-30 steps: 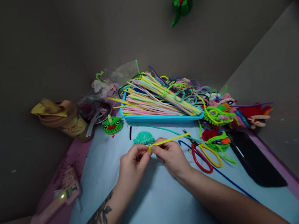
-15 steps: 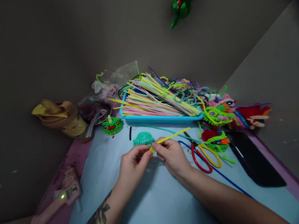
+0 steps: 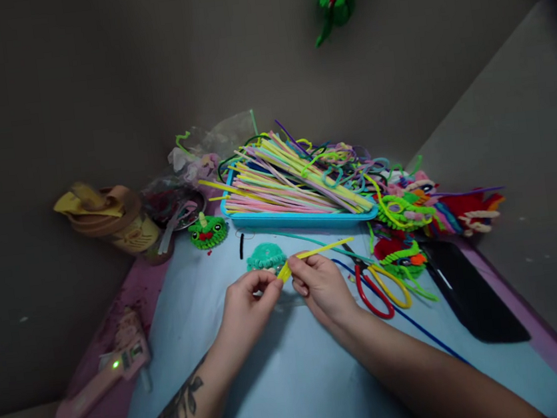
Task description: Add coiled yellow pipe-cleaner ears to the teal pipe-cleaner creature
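Observation:
A yellow pipe cleaner (image 3: 318, 252) is pinched between both hands over the light blue tabletop (image 3: 288, 382). My left hand (image 3: 247, 310) grips its near end with thumb and fingers closed. My right hand (image 3: 320, 285) pinches it just to the right, and the rest of the stem sticks out to the right. Just behind the hands lies a teal fuzzy round piece (image 3: 265, 256), with a short black piece (image 3: 242, 245) beside it.
A blue tray (image 3: 300, 218) piled with coloured pipe cleaners stands behind. Red and yellow handled scissors (image 3: 380, 284) lie right of my hands, near finished pipe-cleaner figures (image 3: 409, 211) and a black flat object (image 3: 474, 294). A green frog figure (image 3: 207, 231), a tan cup (image 3: 113, 221) and a pink glue gun (image 3: 104, 380) are at left.
The yellow pipe cleaner's free end has tilted up and shifted slightly; both hands keep their pinch and have barely moved.

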The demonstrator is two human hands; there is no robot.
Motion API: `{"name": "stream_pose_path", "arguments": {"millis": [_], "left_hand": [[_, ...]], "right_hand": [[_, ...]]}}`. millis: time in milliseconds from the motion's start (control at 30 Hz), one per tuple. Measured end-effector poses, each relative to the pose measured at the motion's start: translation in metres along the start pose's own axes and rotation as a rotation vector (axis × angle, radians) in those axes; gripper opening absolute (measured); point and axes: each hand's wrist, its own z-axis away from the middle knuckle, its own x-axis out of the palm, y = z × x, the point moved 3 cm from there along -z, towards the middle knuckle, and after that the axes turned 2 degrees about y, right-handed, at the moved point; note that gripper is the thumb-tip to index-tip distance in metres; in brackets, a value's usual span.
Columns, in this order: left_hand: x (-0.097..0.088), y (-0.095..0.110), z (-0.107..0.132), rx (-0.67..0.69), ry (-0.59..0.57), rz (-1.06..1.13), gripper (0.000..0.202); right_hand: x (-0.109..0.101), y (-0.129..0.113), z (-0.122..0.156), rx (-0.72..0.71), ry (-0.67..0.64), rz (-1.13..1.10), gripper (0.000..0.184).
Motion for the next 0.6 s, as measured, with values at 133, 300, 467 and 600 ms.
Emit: {"name": "stream_pose_path", "arguments": {"millis": [133,300,467,600], "left_hand": [[-0.001,-0.004,-0.001,0.024,-0.006,-0.038,0.017],[0.0,-0.005,0.0,0.079,0.001,-0.101,0.018],[0.001,-0.001,-0.001,0.036,0.028,-0.08,0.017],[0.001,0.0,-0.001,-0.036,0.018,0.014,0.016]], "right_hand": [[-0.002,0.001,0.001,-0.067,-0.026,0.032,0.023],[-0.004,-0.003,0.005,-0.234,-0.093,0.208,0.014],[0.002,-0.013,0.016,-0.43,-0.117,0.435,0.008],[0.005,-0.017,0.022,-0.499,-0.127,0.486,0.009]]}}
